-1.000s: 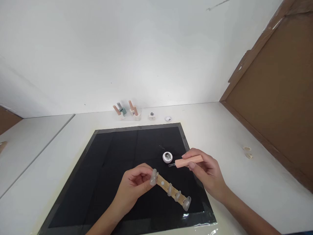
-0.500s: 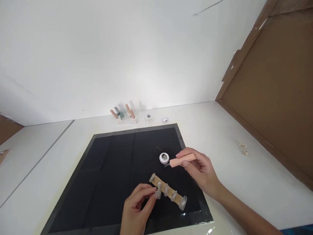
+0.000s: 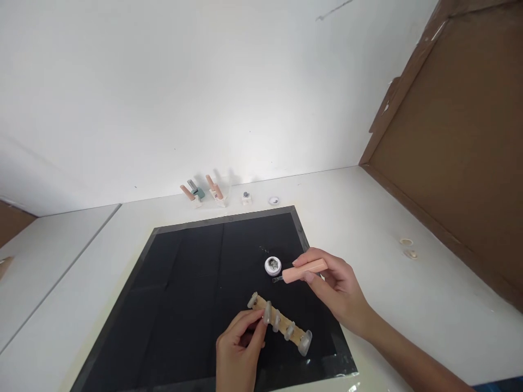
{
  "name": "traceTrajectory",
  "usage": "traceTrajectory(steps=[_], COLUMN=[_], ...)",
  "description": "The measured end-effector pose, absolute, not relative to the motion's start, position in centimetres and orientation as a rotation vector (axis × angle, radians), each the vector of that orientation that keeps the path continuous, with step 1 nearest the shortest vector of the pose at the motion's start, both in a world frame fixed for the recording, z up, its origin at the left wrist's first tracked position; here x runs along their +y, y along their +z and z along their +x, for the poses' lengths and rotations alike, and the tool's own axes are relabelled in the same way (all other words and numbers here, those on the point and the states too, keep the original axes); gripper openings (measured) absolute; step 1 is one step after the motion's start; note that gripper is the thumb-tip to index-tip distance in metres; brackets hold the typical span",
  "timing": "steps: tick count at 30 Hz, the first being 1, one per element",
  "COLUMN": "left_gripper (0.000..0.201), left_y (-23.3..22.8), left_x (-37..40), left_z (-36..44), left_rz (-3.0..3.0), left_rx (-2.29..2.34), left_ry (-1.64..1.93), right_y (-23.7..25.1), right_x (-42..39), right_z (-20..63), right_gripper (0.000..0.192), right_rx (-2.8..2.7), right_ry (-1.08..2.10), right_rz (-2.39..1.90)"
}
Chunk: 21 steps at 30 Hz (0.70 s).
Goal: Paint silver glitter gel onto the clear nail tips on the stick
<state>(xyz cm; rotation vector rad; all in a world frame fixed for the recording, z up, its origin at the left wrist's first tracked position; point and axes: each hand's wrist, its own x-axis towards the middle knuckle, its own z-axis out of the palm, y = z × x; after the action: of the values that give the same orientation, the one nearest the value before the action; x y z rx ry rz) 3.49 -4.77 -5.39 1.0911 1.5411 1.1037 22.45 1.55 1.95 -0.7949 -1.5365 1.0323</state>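
A small nail-art craft station.
Black square work mat (image 3: 196, 283) on a white table (image 3: 368, 228), small polish bottles (image 3: 204, 192) against the plain white wall (image 3: 183, 92).

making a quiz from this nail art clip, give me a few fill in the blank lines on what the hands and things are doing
1. The right hand holds a peach-pink brush handle whose tip points at the small round white ____.
2. The left hand pinches a clear false nail on the tan ____.
3. That strip lies on a ____ square mat.

Missing words: jar; strip; black
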Motion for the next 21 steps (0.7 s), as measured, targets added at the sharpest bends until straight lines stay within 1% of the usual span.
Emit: traceTrajectory(steps=[6,12,21], left_gripper=[0.028,0.026,0.031], left_y=[-5.40,-5.27,-5.27], left_x=[-4.42,-4.09,-4.22], left_z=[3.76,3.81,3.93], left_rz=[1.155,1.340,1.349], left_rx=[1.602,1.673,1.689], left_ry=[1.087,1.057,1.017], right_y=[1.95,1.95,1.97], right_x=[1.62,1.54,1.63], right_z=[22.51,22.42,22.50], right_gripper=[0.020,0.021,0.020], right_rx=[-1.538,-1.534,-1.541], right_ry=[1.036,1.042,1.045], right_rz=[-0.801,-0.797,-0.815])
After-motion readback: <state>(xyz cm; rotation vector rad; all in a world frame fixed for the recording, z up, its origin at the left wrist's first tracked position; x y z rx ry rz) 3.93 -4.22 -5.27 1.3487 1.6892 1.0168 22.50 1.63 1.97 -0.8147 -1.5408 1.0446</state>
